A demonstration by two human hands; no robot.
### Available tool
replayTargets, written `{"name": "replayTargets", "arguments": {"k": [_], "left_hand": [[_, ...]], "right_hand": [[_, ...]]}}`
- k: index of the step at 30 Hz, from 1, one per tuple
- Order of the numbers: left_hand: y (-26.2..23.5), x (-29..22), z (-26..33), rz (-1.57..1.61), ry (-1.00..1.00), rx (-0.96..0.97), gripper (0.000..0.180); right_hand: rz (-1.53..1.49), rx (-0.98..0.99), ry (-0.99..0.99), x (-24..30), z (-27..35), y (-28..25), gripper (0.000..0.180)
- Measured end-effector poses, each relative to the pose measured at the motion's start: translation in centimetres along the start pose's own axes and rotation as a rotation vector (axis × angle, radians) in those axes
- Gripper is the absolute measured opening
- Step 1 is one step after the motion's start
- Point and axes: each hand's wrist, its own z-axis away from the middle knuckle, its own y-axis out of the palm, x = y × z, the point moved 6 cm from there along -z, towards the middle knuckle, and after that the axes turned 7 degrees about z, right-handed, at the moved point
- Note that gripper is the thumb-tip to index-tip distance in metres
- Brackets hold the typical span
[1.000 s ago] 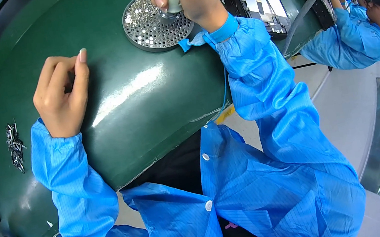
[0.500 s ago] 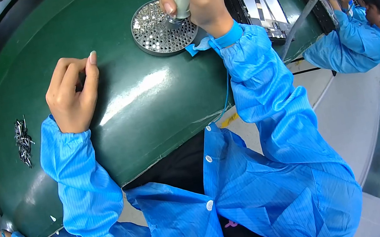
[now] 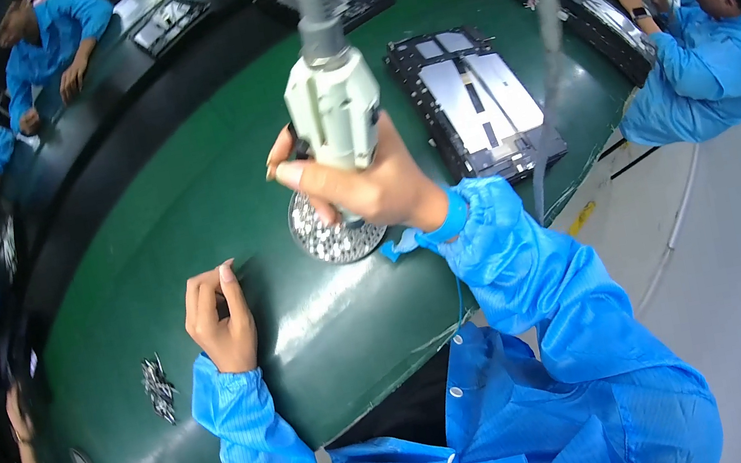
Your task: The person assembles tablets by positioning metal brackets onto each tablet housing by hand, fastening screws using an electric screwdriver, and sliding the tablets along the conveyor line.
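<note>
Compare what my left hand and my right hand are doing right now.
The right hand is raised, its fingers wrapped around the pale grey powered screwdriver hanging on a hose; the left hand holds nothing. The left hand rests loosely curled on the green conveyor belt; the right is above the round silver screw tray. Both wear blue sleeves.

The right hand (image 3: 363,188) grips a pale hanging power screwdriver (image 3: 334,109) above a round perforated tray (image 3: 332,235) of small screws on the green table (image 3: 187,204). The left hand (image 3: 219,318) rests curled on the table, near a heap of small metal parts (image 3: 158,388). A flat metal panel (image 3: 477,104) lies beyond the tray.
</note>
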Motion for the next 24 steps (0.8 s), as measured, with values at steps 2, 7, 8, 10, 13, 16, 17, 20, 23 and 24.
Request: {"name": "replayTargets", "arguments": {"k": [2,7,8,10,13,16,17,20,23,24], "left_hand": [[0.8,0.2,-1.5,-0.015,0.069,-0.058,0.009],[12.5,4.8,-17.1,0.112,-0.29,0.076,0.055],[15.7,9.3,-20.9,0.074,-0.265,0.046,0.071],[20.1,18.0,-28.2,0.116,-0.277,0.042,0.08],[27.7,20.9,-31.5,-0.085,-0.552,-0.008,0.105],[33.6,10.8,-31.7,-0.146,-0.573,0.273,0.118],[33.4,8.2,-30.9,0.013,-0.439,0.439,0.125],[34.3,11.3,-33.7,0.205,-0.398,1.002,0.108],[34.8,15.4,-37.8,0.269,-1.049,0.933,0.105],[34.0,16.7,-38.2,0.299,-1.355,0.872,0.103]], "right_hand": [[0.029,-0.022,-0.004,0.3,0.1,-0.3,0.011],[0.16,-0.096,0.004,-0.3,0.1,-2.0,0.015],[0.114,-0.083,0.001,-0.3,0.0,-1.2,0.016],[0.224,-0.066,-0.094,0.8,-0.4,0.6,0.02],[0.219,-0.102,-0.014,-0.3,-1.2,-0.5,0.024],[0.312,-0.244,-0.013,-0.7,-2.0,-5.7,0.023],[0.332,-0.27,-0.02,-0.5,-1.8,-6.1,0.023],[0.323,-0.27,-0.058,0.3,-1.7,-4.6,0.023],[0.25,-0.233,-0.007,-0.3,-1.4,-3.4,0.023],[0.215,-0.212,0.012,-0.3,-1.3,-2.7,0.022]]}}
